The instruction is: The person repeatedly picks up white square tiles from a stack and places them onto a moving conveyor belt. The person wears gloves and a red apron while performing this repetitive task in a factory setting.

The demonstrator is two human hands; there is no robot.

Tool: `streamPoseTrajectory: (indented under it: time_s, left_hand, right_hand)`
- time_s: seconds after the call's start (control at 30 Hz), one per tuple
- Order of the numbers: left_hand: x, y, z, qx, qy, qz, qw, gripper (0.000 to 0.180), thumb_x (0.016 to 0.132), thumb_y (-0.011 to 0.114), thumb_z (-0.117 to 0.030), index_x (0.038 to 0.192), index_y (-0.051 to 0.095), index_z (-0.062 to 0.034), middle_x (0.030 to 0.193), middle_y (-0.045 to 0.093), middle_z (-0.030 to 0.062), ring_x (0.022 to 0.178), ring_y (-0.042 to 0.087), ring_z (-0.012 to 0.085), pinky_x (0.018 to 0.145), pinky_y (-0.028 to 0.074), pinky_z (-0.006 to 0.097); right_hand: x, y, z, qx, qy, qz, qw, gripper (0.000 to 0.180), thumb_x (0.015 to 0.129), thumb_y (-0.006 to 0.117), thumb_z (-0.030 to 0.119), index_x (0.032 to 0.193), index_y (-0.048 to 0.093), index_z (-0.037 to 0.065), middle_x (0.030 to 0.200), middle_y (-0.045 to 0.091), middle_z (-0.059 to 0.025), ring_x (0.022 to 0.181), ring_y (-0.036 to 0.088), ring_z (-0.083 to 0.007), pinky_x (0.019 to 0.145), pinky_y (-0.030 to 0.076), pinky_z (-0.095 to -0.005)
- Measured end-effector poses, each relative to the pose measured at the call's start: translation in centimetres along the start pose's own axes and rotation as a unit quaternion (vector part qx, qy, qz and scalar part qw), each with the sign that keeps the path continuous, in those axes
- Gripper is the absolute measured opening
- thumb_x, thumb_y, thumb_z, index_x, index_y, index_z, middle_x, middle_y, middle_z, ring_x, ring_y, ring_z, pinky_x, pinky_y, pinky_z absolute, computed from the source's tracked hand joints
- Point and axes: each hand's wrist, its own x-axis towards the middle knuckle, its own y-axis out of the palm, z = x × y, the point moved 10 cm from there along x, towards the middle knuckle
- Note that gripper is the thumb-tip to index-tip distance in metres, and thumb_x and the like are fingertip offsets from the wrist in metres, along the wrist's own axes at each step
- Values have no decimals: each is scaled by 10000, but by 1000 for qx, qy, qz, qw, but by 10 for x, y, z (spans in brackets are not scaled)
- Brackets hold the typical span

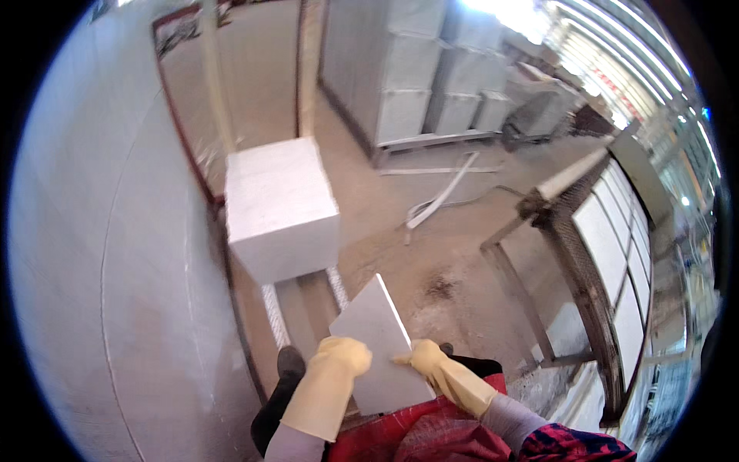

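Both my hands wear yellow rubber gloves and grip a flat white slab [379, 339] in front of my body. My left hand [342, 360] closes over the slab's left edge. My right hand [426, 359] clasps its right edge. The slab is tilted, its far corner pointing away from me. Beyond it a big white block [281, 206] rests on a narrow track with metal rails [273, 312] beside a large pale wall [100, 269].
Stacked white blocks [419, 69] stand on a pallet at the back. A metal frame rack [573, 254] holding white panels [616, 246] runs along the right. A pale strip [443, 196] lies on the dusty floor. My dark shoe [289, 362] is below.
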Motion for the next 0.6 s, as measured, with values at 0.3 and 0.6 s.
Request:
streamPoseTrajectory:
  time_s: [0.3, 0.6]
  left_hand:
    - [-4, -3, -35, -25, 56, -137, 989, 504, 838, 533, -502, 1033, 660, -55, 1048, 637, 190, 1007, 589, 356, 874, 451, 411]
    - [-61, 64, -226, -575, 197, 115, 786, 396, 899, 561, -346, 1058, 595, 15, 915, 649, 93, 814, 626, 197, 735, 509, 322]
  right_hand:
    - [-200, -125, -57, 444, -7, -136, 885, 334, 781, 715, 143, 1064, 641, -19, 981, 666, -117, 861, 631, -200, 784, 489, -320]
    - [-364, -194, -173, 610, -86, -255, 746, 369, 781, 702, 136, 1099, 613, -29, 1003, 663, -142, 844, 665, -235, 772, 529, -361]
